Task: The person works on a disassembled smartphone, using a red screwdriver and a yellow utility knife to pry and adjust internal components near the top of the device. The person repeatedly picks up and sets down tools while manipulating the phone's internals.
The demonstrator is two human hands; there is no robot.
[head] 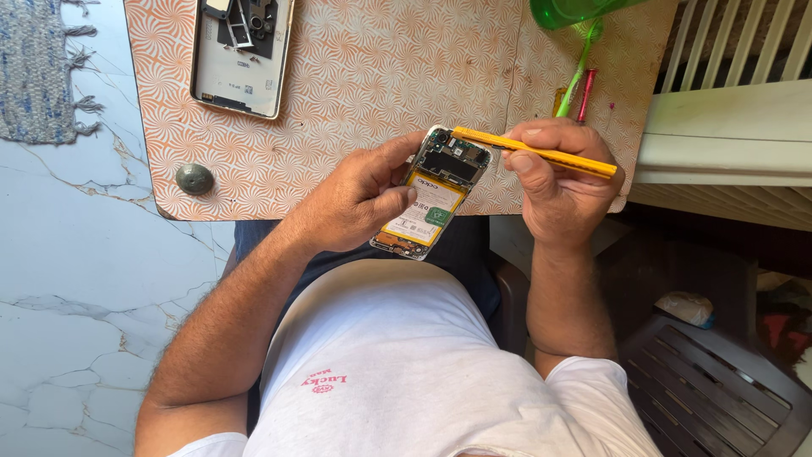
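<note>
Gripped in the left hand, an opened smartphone; right hand pinches a yellow screwdriver at its top edge.
Phone hovers over an orange-patterned table holding a detached back cover; marble floor lies below.

A yellow-edged white rectangular label with a green patch covers the opened phone's battery.

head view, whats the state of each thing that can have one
opened phone: back off, battery and board exposed, held in the left hand
yellow tool: gripped by the right hand, tip at the phone's top edge
phone back cover: detached, inner side up on the table
green and red screwdrivers: lying unused
</note>
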